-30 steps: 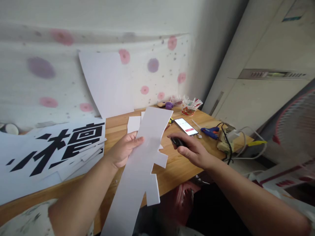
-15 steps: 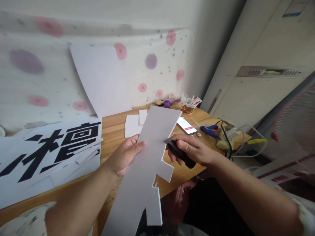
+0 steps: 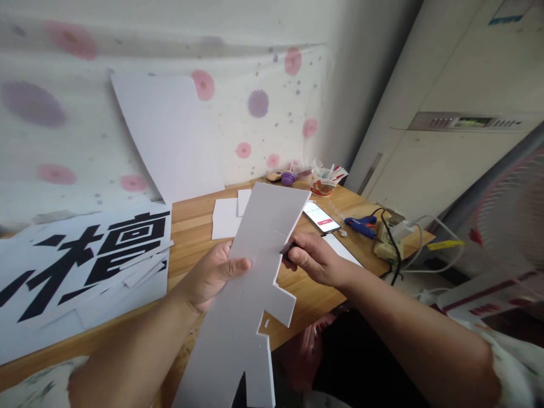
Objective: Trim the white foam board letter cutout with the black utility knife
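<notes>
A white foam board (image 3: pixel 255 238) with notches cut along its right edge stands tilted in front of me. My left hand (image 3: pixel 219 272) grips its left edge, thumb flat on the front face. In my right hand (image 3: pixel 312 258) is a black utility knife (image 3: pixel 290 247), mostly hidden by the closed fingers. Its blade touches the board's right edge, near a short slit in the face. A tiny white scrap (image 3: pixel 267 323) lies on the table, seen through a notch.
On the wooden table (image 3: pixel 191 215) lie a sheet with a large black character (image 3: pixel 123 249), white offcuts (image 3: pixel 225 218), a lit phone (image 3: pixel 323 218), a blue glue gun (image 3: pixel 361 225) and a power strip (image 3: pixel 387 243). A tub of sticks (image 3: pixel 323 184) stands behind. A fan (image 3: pixel 514 204) is at right.
The right hand has turned and drawn in closer round the knife, which shows less now. The board has shifted slightly left and down in view, with the left hand still on it.
</notes>
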A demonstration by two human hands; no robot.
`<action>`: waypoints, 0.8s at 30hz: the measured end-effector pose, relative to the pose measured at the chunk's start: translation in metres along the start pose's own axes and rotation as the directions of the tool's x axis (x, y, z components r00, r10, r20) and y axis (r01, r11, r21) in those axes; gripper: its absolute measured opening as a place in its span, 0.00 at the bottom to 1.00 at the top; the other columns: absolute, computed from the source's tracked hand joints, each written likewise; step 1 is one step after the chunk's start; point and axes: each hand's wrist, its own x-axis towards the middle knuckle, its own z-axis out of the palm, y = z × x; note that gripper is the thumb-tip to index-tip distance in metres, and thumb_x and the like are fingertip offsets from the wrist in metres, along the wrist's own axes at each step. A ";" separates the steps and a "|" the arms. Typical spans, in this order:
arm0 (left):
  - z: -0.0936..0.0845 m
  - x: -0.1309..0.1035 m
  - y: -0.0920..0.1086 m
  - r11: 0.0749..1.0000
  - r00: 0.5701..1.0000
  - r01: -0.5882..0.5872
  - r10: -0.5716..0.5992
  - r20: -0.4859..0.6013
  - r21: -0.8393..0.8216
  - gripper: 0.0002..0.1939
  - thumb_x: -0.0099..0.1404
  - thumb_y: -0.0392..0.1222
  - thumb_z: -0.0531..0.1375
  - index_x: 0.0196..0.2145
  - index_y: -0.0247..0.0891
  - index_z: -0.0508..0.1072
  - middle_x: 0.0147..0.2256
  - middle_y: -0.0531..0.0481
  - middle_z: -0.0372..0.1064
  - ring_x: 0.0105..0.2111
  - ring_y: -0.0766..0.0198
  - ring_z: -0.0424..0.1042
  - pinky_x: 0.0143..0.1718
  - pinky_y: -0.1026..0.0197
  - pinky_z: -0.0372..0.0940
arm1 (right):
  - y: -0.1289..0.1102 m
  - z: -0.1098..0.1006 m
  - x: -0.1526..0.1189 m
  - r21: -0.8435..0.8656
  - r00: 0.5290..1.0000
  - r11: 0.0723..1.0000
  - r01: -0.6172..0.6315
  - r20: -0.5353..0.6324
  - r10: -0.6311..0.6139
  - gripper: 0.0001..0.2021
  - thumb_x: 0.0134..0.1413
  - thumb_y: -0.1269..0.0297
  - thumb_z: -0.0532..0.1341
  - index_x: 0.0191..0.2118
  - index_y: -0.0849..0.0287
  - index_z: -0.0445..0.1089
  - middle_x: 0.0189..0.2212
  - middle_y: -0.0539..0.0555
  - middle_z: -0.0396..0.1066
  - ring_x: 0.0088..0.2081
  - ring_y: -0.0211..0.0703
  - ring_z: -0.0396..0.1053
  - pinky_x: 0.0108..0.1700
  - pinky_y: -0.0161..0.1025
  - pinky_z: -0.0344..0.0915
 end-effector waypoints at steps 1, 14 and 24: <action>0.001 0.000 0.000 1.000 1.000 0.001 -0.001 -0.001 0.000 0.21 0.56 0.47 0.71 0.44 0.37 0.75 0.29 0.51 0.70 0.25 0.68 0.70 0.25 0.70 0.66 | -0.001 0.001 0.001 -0.002 1.000 1.000 0.015 0.001 -0.015 0.19 0.69 0.48 0.48 0.34 0.58 0.62 0.24 0.48 0.63 0.24 0.34 0.62 0.28 0.33 0.61; 0.000 -0.001 -0.003 0.999 0.999 -0.038 0.038 0.000 -0.004 0.24 0.55 0.48 0.72 0.45 0.36 0.73 0.31 0.49 0.72 0.26 0.67 0.71 0.25 0.69 0.67 | -0.010 0.008 0.001 -0.025 0.998 0.998 0.057 -0.005 -0.058 0.19 0.69 0.48 0.47 0.33 0.57 0.61 0.24 0.47 0.61 0.25 0.35 0.61 0.30 0.33 0.60; 0.001 0.001 -0.005 0.998 0.998 -0.055 0.056 0.010 -0.016 0.25 0.54 0.48 0.72 0.45 0.34 0.72 0.34 0.45 0.74 0.24 0.68 0.71 0.25 0.69 0.67 | -0.009 0.011 -0.002 -0.017 0.995 0.998 0.066 0.072 -0.064 0.20 0.69 0.48 0.48 0.34 0.59 0.62 0.23 0.47 0.61 0.23 0.33 0.60 0.28 0.31 0.59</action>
